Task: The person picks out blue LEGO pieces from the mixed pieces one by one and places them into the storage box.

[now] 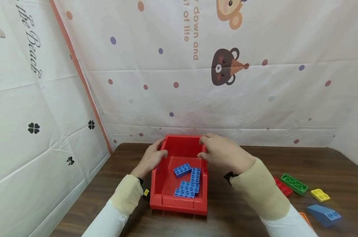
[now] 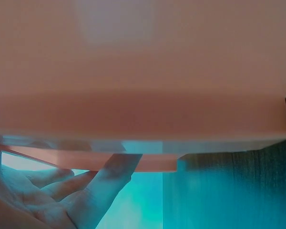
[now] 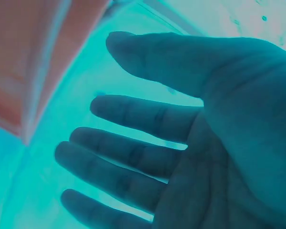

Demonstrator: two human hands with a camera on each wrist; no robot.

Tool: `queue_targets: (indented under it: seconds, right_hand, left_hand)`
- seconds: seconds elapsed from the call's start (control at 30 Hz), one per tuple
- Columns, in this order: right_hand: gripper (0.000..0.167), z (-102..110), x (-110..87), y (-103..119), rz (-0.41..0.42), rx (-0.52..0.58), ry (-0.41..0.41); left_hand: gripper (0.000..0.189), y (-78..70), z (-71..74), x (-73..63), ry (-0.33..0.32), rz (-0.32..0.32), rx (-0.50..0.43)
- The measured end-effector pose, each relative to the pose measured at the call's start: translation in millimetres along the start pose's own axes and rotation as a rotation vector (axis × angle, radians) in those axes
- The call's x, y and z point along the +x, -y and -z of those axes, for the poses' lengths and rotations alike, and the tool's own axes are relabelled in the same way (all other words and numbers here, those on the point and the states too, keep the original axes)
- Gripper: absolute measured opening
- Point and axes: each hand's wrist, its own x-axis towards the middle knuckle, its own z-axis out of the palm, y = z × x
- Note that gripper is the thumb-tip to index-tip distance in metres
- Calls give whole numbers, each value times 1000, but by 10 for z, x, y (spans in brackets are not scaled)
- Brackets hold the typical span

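A red open-fronted plastic bin stands on the dark wooden table, with several blue toy bricks on its floor. At the bin's left side is my left hand, its thumb over the rim and its fingers on the outside. The left wrist view has the bin's wall filling its upper part and hiding the fingertips. Beside the right rim hovers my right hand. In the right wrist view, this hand's fingers are spread and nearly straight, apart from the bin and holding nothing.
On the table to the right lie a green brick, a red brick, a yellow brick and a blue sloped brick. An orange piece is partly hidden by the right sleeve. A printed white curtain hangs behind the table.
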Motion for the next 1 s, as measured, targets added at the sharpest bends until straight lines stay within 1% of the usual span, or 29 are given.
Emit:
queue_targets:
  seconds: [0.13,0.3,0.4,0.5,0.57,0.73,0.9,1.0]
  right_hand:
    - [48,119,-111,-87,-31,19,-5]
    - [56,227,-242,-186,-82,4,1]
    - [58,266,-328,-256,-88,-10,-1]
    - [56,285,-424,-341,-75,-33,-4]
    - [52,275,-474,-406,-61,-51,-8]
    - [48,246,-592,-579,-43,-73,-21]
    - [45,236,-666,-757,-49,-81,-33]
    - [44,234,-706,-854,-69,-84,-21]
  left_hand:
    - [72,-5,-2,-5,-3,4,6]
    - [72,-6,-3,-12,-6,0,3]
    - [73,-10,-6,-18,-13,-3,4]
    - [73,-14,-7,-19,-9,-2,3]
    - [74,-12,-4,-23,-3,1,-3]
    - [74,-18,6,-26,7,10,-17]
    - [73,-24,6,-15,6,7,-20]
    - [73,-22,6,-15,4,9,-25]
